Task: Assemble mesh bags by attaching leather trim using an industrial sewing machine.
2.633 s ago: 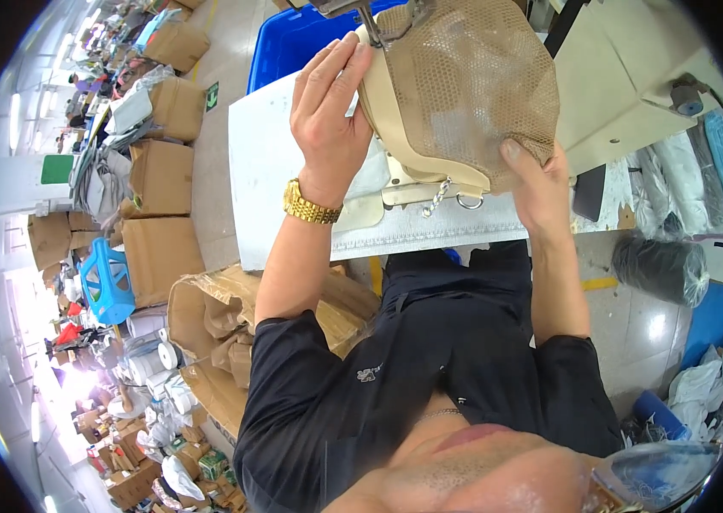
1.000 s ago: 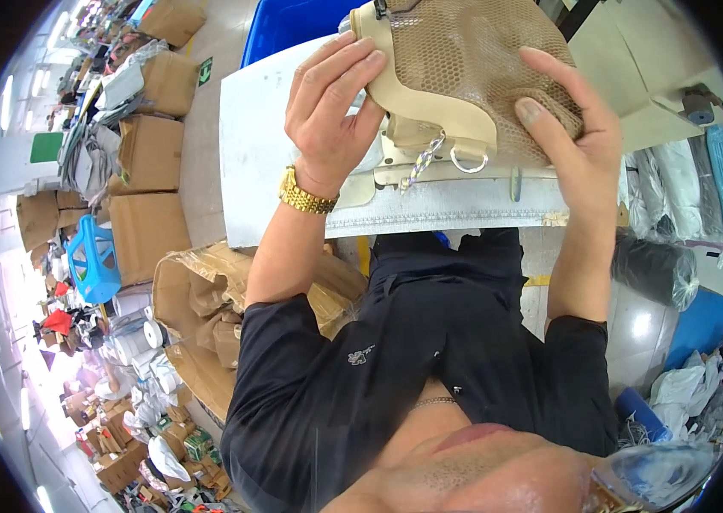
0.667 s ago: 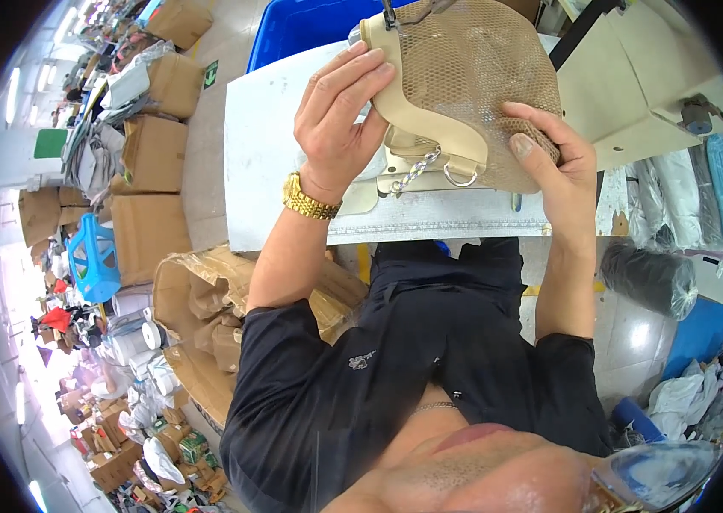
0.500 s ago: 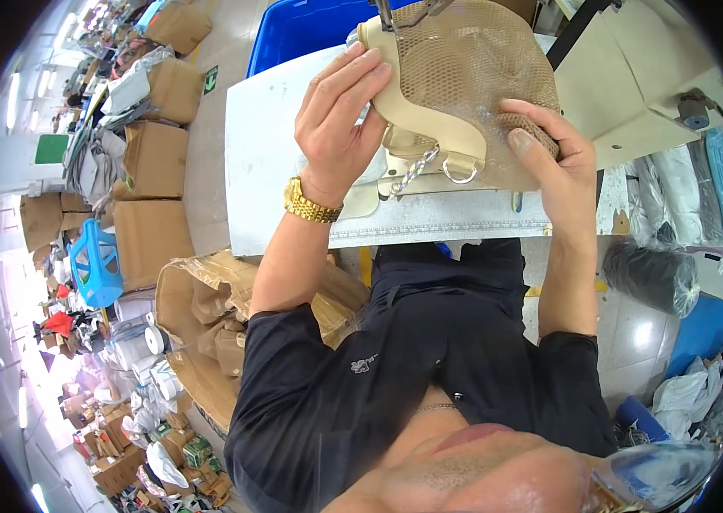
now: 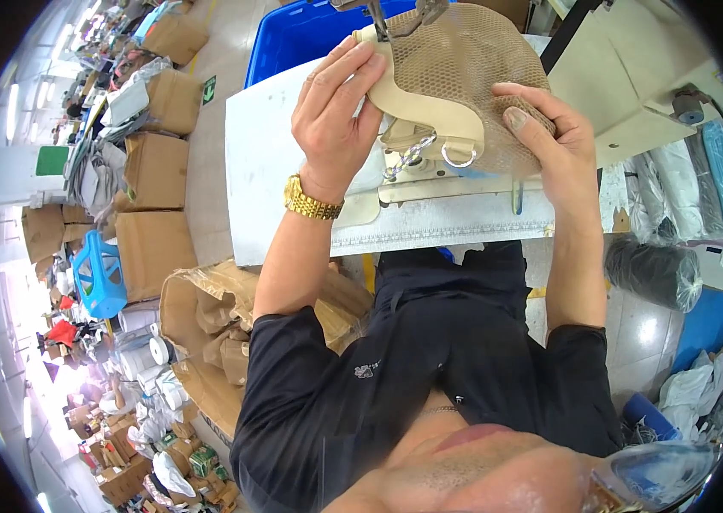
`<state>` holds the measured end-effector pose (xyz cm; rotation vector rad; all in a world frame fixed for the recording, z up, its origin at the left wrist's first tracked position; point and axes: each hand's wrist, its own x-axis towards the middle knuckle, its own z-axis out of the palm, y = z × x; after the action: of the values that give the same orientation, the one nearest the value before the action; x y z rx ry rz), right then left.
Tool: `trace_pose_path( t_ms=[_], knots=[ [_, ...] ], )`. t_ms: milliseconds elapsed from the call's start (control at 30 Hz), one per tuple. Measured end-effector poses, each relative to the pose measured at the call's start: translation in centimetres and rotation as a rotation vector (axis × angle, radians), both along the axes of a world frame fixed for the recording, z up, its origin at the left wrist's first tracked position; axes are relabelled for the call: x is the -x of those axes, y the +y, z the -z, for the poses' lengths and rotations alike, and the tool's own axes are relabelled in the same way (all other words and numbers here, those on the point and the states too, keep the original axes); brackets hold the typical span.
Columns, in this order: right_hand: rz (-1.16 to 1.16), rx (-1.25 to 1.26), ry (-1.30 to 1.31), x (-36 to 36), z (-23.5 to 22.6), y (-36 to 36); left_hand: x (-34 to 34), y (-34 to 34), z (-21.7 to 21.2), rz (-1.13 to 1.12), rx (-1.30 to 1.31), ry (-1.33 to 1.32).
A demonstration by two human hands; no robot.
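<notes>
A tan mesh fabric piece [image 5: 451, 64] with a smooth, curved beige trim [image 5: 425, 109] lies under the needle area of a sewing machine [image 5: 376, 21]. My left hand [image 5: 333, 107] holds the trim's left edge, its fingers straight and close together just below the presser foot. On the other side, my right hand [image 5: 549, 128] pinches a folded part of the mesh between thumb and fingers. A metal D-ring [image 5: 459, 157] hangs from the trim's lower end, near a braided grey-and-white cord [image 5: 410, 157]. The underside of the piece is hidden.
Behind the white table [image 5: 263, 171] stands a blue bin [image 5: 280, 43]. A ruler strip [image 5: 447, 237] runs along the table's near edge, with a thin bluish tool [image 5: 517, 197] by it. An opened cardboard box [image 5: 194, 342] sits at left; plastic-wrapped rolls [image 5: 654, 272] lie at right.
The mesh piece has shifted slightly away and to the left under the machine, both hands staying on it. More of the machine bed and the bluish tool now shows.
</notes>
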<state>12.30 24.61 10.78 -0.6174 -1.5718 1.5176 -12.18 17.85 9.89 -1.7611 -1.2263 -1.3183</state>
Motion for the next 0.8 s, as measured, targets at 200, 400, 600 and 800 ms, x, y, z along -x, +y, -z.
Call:
trace_pose_path(
  t_ms=[200,400,600,800],
  knots=[
    [-0.031,0.027,0.011,0.2,-0.2,0.4,0.0,0.2,-0.1,0.008,-0.008,-0.012],
    [-0.020,0.052,0.023,0.4,0.0,0.8,0.0,0.5,-0.5,0.005,-0.012,-0.005],
    [-0.020,0.010,0.045,0.7,0.0,1.0,0.0,0.2,-0.5,0.039,-0.058,-0.016],
    [-0.038,0.029,-0.048,0.5,0.4,1.9,0.3,0.7,-0.5,0.051,-0.040,-0.010]
  ],
)
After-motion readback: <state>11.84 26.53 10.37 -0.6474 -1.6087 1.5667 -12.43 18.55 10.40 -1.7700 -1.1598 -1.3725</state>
